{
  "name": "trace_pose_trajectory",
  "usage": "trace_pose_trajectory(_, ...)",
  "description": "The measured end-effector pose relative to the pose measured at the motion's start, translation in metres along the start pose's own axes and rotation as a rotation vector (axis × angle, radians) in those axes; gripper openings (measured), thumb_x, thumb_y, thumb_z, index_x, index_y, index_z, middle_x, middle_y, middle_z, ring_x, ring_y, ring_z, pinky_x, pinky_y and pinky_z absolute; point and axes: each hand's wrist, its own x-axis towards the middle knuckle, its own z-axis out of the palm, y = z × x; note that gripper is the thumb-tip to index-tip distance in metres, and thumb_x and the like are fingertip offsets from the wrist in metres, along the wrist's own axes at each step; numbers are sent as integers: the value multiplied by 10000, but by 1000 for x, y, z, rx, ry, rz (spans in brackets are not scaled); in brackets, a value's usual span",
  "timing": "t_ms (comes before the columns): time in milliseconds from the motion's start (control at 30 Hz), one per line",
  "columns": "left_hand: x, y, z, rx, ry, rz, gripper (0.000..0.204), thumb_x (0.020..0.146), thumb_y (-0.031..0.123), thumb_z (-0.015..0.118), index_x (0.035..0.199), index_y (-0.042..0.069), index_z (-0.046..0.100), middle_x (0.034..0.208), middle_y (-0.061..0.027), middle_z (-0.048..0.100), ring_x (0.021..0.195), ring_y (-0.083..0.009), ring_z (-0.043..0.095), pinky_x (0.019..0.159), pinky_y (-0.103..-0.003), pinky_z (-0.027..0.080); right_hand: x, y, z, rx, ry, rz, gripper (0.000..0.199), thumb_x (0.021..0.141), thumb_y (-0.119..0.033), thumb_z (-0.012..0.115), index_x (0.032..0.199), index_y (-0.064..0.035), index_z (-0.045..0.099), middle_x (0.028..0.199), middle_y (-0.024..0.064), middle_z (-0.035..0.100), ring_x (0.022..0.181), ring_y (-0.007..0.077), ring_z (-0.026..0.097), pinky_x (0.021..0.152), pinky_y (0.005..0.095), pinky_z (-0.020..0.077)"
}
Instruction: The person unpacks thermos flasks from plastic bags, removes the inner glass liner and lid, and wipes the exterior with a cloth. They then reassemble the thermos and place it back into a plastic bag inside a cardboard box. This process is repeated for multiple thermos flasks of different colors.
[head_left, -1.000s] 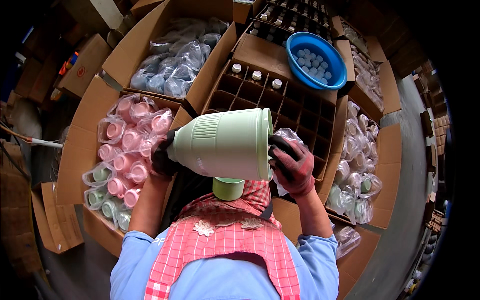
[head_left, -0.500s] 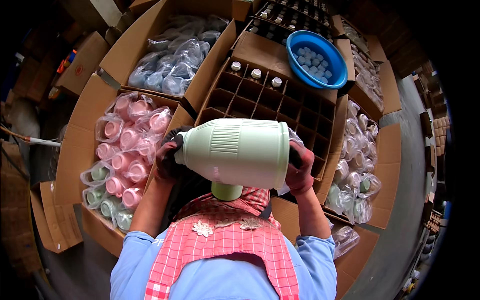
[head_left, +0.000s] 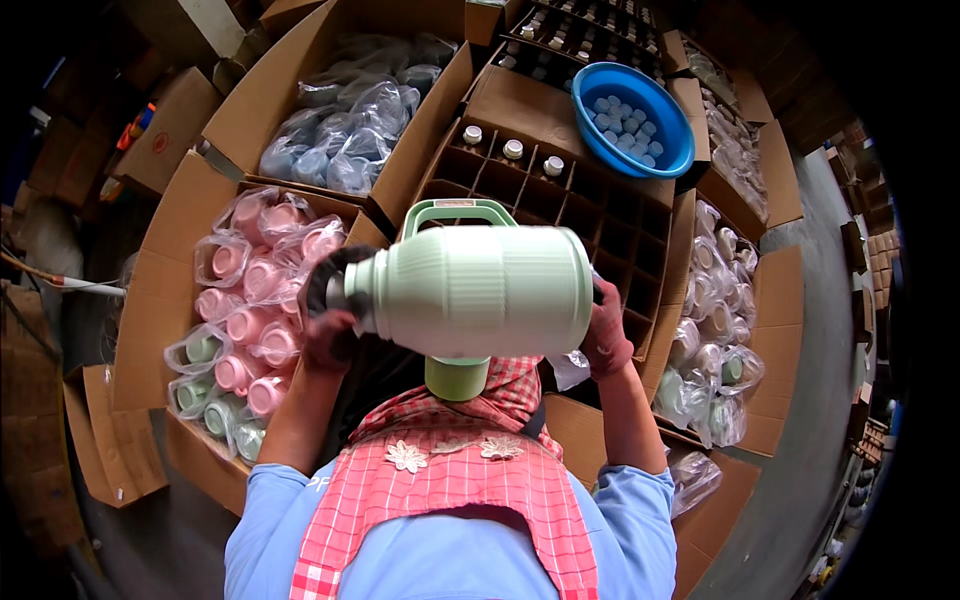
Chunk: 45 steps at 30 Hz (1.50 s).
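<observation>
Fingers of two hands, left hand (head_left: 330, 335), right hand (head_left: 606, 335), gripping one green flask (head_left: 470, 290) sideways

A grey concrete floor (head_left: 800, 400) carries open cardboard cartons standing close together: one with bagged pink and green caps (head_left: 250, 300), one with bagged bluish pieces (head_left: 350, 130), a divided carton (head_left: 560, 200) holding three capped bottles, and a blue basin (head_left: 637, 117) resting on carton flaps.
</observation>
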Motion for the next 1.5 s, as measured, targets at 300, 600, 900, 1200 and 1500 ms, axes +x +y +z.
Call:
trace_pose_trajectory(300, 9, -28, -9, -413, -63, -411, 539, 799, 387, 529, 1172, -1, 501, 1127, -143, 566, 1044, -256, 543, 903, -363, 423, -6, -34, -1, -725, 91, -767, 356, 665, -177, 627, 998, -52, 639, 927, 166, 609, 829, 362, 602, 736, 396, 494)
trace_pose_trajectory(600, 10, -36, 4, -248, -67, -304, 452, 837, 315, 445, 1133, -17, 524, 1095, -152, 588, 1026, -245, 558, 914, -338, 420, -17, -40, -4, -746, 105, -644, 310, 710, -152, 604, 970, 17, 597, 912, 187, 619, 805, 334, 632, 688, 355, 495)
trace_pose_trajectory(900, 16, -41, -10, -197, -54, -349, 404, 881, 254, 373, 1111, -32, 542, 1077, -144, 602, 1004, -224, 569, 903, -322, 431, -29, -34, -3, -810, 7, -687, 345, 748, -194, 577, 1031, 3, 576, 985, 209, 594, 859, 397, 595, 732, 416, 488)
trace_pose_trajectory(1200, 10, -85, -25, 126, -67, -161, 285, 870, 121, 434, 1069, -37, 563, 1063, -168, 610, 950, -252, 598, 893, -312, 444, -33, -20, -7, -869, 102, -704, 381, 687, -170, 651, 1024, -6, 577, 944, 182, 606, 803, 365, 617, 710, 375, 497)
trace_pose_trajectory(1500, 11, -48, 33, 45, 22, -149, 441, 729, 239, 582, 1085, -21, 564, 1010, -93, 620, 933, -161, 575, 860, -292, 448, -40, 11, -41, 282, 67, -40, 254, 877, -192, 554, 1060, -15, 565, 949, 41, 611, 838, 147, 584, 734, 269, 480)
